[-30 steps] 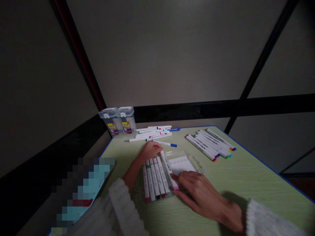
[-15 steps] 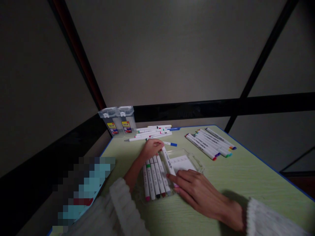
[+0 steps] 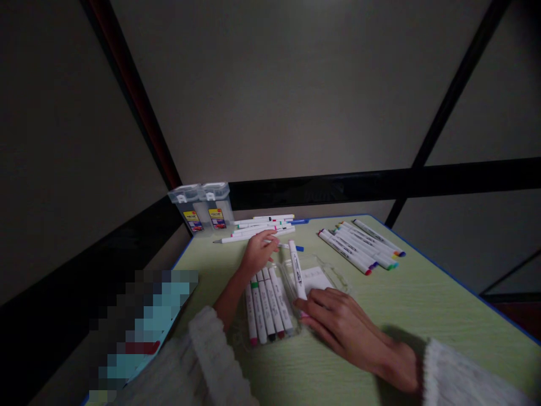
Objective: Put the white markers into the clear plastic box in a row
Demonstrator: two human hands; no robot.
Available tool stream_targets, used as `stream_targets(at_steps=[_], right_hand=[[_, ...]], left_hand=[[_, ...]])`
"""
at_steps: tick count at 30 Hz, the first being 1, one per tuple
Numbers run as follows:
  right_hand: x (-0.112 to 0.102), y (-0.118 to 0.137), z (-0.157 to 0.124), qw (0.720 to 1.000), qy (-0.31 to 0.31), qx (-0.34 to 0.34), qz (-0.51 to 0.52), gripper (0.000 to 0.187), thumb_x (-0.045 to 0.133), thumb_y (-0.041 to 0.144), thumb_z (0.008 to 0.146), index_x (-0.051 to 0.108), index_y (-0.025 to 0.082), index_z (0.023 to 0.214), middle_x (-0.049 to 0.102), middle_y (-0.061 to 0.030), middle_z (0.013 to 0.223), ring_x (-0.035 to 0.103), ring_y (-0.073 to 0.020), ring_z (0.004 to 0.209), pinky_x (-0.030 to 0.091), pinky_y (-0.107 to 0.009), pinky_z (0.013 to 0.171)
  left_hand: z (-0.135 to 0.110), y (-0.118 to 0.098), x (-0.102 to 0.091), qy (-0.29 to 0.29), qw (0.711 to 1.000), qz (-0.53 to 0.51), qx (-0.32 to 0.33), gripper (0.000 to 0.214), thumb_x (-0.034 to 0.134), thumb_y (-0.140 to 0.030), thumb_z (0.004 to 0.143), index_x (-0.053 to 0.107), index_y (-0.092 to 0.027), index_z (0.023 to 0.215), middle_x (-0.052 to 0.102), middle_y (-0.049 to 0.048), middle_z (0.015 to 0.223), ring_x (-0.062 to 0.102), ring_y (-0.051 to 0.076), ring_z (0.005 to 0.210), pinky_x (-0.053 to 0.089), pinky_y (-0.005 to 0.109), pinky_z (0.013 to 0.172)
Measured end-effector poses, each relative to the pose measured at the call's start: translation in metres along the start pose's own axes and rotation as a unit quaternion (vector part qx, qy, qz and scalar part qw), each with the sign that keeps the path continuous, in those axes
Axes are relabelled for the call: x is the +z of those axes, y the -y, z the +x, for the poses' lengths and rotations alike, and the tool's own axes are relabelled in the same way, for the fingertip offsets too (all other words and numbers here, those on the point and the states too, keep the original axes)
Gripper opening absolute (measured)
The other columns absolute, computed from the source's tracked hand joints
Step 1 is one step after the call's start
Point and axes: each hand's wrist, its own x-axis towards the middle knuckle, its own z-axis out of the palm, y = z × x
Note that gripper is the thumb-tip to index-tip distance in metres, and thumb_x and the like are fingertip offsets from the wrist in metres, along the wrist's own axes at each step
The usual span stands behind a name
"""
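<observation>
Between the thumb and fingers of my right hand [image 3: 338,324] is the lower, pink end of a white marker [image 3: 297,270], its other end pointing away from me. An open clear plastic case [image 3: 336,276] lies beneath it. Several white markers [image 3: 270,304] with differently coloured ends lie side by side in the case's left half. In the right half is a white paper insert [image 3: 319,279], partly covered by my right hand. My left hand [image 3: 261,248] hovers above the far ends of the row, fingers apart and holding nothing.
Two clear lidded boxes [image 3: 217,211] stand at the back left. A loose pile of white markers [image 3: 257,228] lies beside them. Another group of markers [image 3: 359,245] rests at the right on the green table [image 3: 439,304]. A pixelated turquoise item [image 3: 163,316] is at the left edge.
My left hand has let go of the marker's far end and moved slightly up and left. The marker, held by my right hand, has swung to the right and tilted up.
</observation>
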Motion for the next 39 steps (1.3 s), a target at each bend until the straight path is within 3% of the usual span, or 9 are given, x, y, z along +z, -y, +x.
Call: stream_targets(at_steps=[5,18,39], right_hand=[[0.002,-0.005,0.000,0.999,-0.028,0.024,-0.010,0.023,0.034,0.026,0.090,0.054,0.018,0.099,0.054,-0.0039,0.077,0.050,-0.0163,0.068,0.039,-0.028,0.062],[-0.001,-0.024,-0.001,0.992,-0.038,0.113,-0.034,0.030,0.030,0.025,0.090,0.055,0.015,0.105,0.057,-0.0070,0.081,0.055,-0.0176,0.070,0.043,-0.030,0.063],[-0.011,-0.062,-0.008,0.961,-0.025,0.242,-0.134,0.031,0.031,0.028,0.089,0.056,0.019,0.104,0.063,-0.0078,0.090,0.060,-0.0196,0.070,0.035,-0.025,0.051]], left_hand=[[0.004,0.005,-0.002,-0.026,1.000,0.002,-0.007,0.031,0.050,-0.017,0.072,0.050,-0.013,0.103,0.056,0.0042,0.085,0.057,0.008,0.060,0.039,0.012,0.034],[0.003,0.008,-0.001,-0.005,1.000,0.014,-0.022,0.017,0.051,-0.017,0.070,0.052,-0.013,0.086,0.056,0.0029,0.077,0.056,0.008,0.058,0.039,0.012,0.035],[0.001,0.007,-0.002,0.031,0.999,0.026,-0.031,0.007,0.051,-0.016,0.069,0.054,-0.013,0.075,0.057,0.0019,0.073,0.056,0.008,0.061,0.039,0.011,0.038]])
